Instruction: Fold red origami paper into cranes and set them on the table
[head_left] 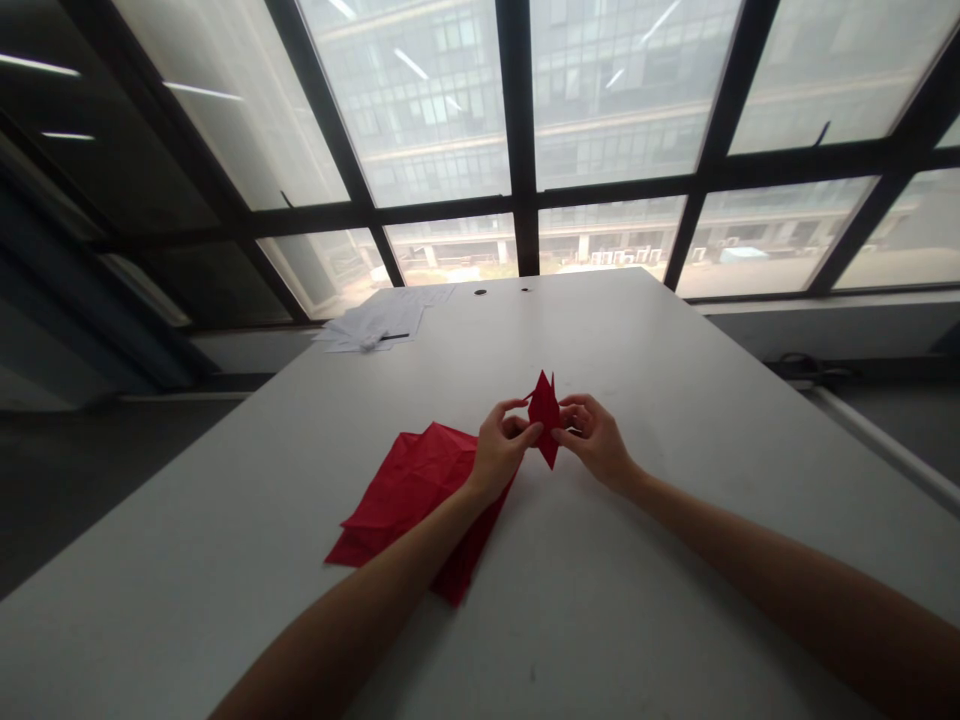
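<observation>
Between my two hands is a folded piece of red paper point(545, 412), an origami form with pointed ends at top and bottom. My left hand point(504, 440) pinches its left side, the thumb pressed on the front face. From the right, my right hand point(596, 438) grips the opposite edge with thumb and fingers. The folded paper is held a little above the white table, its points running roughly up and down. Under my left forearm lie creased sheets of red paper point(409, 485), partly hidden by that arm.
A white table point(600, 330) stretches away toward a large dark-framed window point(527, 230). On its far left lie several loose white papers point(375, 318) with a dark pen point(395, 337) on them. Two small dark round spots sit near the far edge. A pale pipe point(885, 440) runs beyond the right edge.
</observation>
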